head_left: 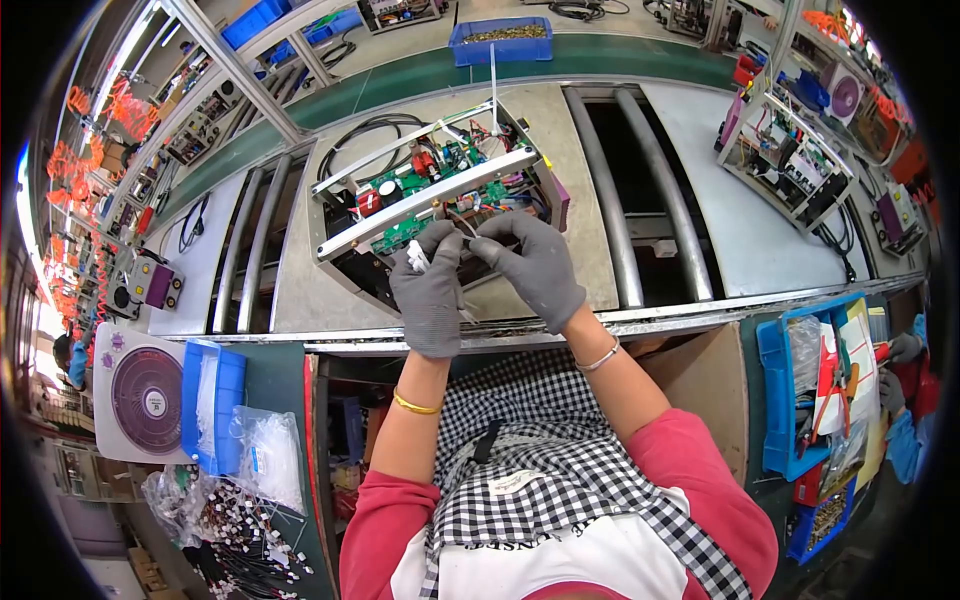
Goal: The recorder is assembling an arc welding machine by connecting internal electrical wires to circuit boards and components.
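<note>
Where the near rail (430,203) of the metal chassis (325,225) crosses in front of me, both gloved hands meet on my side of it. Left hand (428,288): fingers curled in, a small white piece (417,256) caught at its outer side; its exact shape is lost in the glove. Right hand (537,268): thumb and forefinger brought together in a pinch, apparently on a thin strand (470,228) – too small to say whether wire or tie.

The chassis sits open and askew on the beige tabletop (345,305), its green circuit board (395,237) and red components (424,160) exposed. A white strip (493,80) stands up at the far side. A black cable (350,140) loops behind, and steel rollers (605,190) run to the right of the board.

Notes on handling, my judgement: let the left hand steady while the right does the fine work. Pinch close to the end; gloves dull the feel, so look before pulling. Draw in line with the strand, not across the rail's edge, which could nick it. Wrists high – resting them on the board might bend a part.
</note>
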Demonstrator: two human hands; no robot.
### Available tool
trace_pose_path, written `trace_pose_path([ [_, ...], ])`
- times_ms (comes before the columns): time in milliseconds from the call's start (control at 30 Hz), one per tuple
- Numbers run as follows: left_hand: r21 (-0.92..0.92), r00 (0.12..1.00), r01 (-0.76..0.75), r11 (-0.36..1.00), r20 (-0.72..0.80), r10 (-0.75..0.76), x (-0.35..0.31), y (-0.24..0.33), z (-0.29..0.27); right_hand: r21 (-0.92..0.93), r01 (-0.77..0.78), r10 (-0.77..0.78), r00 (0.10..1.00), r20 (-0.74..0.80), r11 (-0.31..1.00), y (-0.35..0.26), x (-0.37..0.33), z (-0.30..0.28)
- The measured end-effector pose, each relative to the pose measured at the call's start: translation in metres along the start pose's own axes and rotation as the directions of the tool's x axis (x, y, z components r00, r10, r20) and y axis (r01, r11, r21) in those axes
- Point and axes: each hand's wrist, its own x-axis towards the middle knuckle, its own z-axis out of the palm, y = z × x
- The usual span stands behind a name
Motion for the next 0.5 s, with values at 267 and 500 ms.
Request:
trace_pose_path([
  [267, 0.225, 0.967, -0.222, 0.949, 0.176, 0.184, -0.006, 0.01, 0.0, -0.095, 0.076, -0.069, 0.995, 0.078, 0.993, -0.001, 0.002, -0.006],
  [500, 0.584, 0.821, -0.543, 0.603, 0.218, 0.528, 0.012, 0.008, -0.008, -0.127, 0.211, -0.205, 0.977, 0.063, 0.969, -0.006, -0.014, 0.003],
])
